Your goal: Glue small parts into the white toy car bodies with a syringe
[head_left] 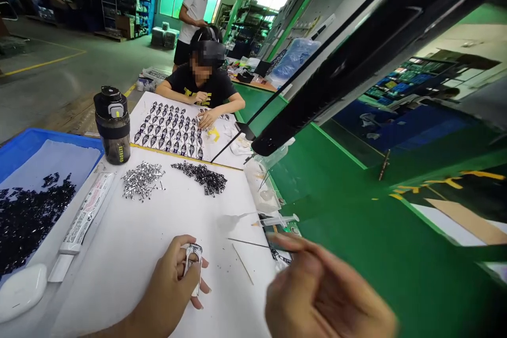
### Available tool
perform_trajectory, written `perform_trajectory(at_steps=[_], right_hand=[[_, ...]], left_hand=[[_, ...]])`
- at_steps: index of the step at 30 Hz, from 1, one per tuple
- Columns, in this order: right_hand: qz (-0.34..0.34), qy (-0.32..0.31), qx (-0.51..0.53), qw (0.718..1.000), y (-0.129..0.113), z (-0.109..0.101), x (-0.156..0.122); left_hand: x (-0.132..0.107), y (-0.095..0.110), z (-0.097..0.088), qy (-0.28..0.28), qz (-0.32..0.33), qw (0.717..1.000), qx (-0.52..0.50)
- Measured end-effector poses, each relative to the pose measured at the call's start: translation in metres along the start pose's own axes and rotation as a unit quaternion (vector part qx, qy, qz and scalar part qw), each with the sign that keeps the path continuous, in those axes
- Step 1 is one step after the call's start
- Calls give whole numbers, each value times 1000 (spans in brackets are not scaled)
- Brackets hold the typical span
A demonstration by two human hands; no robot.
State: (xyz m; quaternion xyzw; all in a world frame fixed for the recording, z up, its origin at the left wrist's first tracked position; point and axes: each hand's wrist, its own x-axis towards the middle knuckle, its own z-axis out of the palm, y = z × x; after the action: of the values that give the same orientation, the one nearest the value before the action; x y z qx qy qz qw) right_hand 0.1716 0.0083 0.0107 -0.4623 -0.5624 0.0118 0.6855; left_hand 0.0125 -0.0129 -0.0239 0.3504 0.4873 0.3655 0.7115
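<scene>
My left hand point(173, 280) is closed around a small white-and-silver part point(193, 266) with a dark rim and an opening near its top, held just over the white tabletop. Between the thumb and fingers of my right hand point(322, 290) is a thin dark rod point(251, 243), its tip pointing left toward the part but apart from it. A thin wooden stick point(243, 264) lies on the table between my hands, with tiny dark specks near it. Beyond them are a pile of small silver pieces point(142, 180) and a pile of small black pieces point(206, 177).
At left stand a blue tray point(43, 136) of black pieces, a long white tube point(87, 214), a white case point(22, 291) and a dark bottle point(113, 129). A syringe point(279, 220) lies by the right edge. A black arm point(317, 95) slants overhead. Two people are opposite, one seated behind rows of parts.
</scene>
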Motion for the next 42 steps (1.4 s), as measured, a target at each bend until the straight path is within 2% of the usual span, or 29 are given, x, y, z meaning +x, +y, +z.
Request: perform_trajectory(at_steps=[2,5,12,19,24,29,31,32,34,36,37,39,42], right_hand=[[-28,-32,28,999,-1,10,-18],[-37,-89,48,994,3,18,-31],[-2,-122,29,992,10,23,-38],[-7,-107,14,994,6,22,-33],[1,-104,-32,994,12,21,-33],[-5,-81,4,997,9,18,-32],[-11,-35,-1,999,3,15,-20],[-19,8,-12,1000,0,13,-10],[-35,122,-41,991,-1,8,19],[-22,194,-76,978,8,2,55],[7,185,-96,978,18,-2,72],[61,99,-160,980,47,-9,103],[108,21,-201,973,99,-19,128]], left_hand=[[1,-1,0,1,3,1000,-1],[1,-1,0,-5,3,1000,-11],[-2,0,-3,-20,0,1000,-16],[-1,-1,-2,-13,-2,1000,-10],[2,-1,-3,-17,-10,1000,-11],[0,3,-3,-8,-11,1000,-10],[-1,3,-3,-7,-12,1000,-7],[-2,3,-3,-10,-13,1000,-6],[-2,3,-4,-19,-17,1000,-7],[-2,4,-4,-31,-14,999,-19],[-2,4,-4,-35,-11,999,-34],[-1,6,-3,-39,-17,996,-78],[0,9,-3,-50,-63,984,-161]])
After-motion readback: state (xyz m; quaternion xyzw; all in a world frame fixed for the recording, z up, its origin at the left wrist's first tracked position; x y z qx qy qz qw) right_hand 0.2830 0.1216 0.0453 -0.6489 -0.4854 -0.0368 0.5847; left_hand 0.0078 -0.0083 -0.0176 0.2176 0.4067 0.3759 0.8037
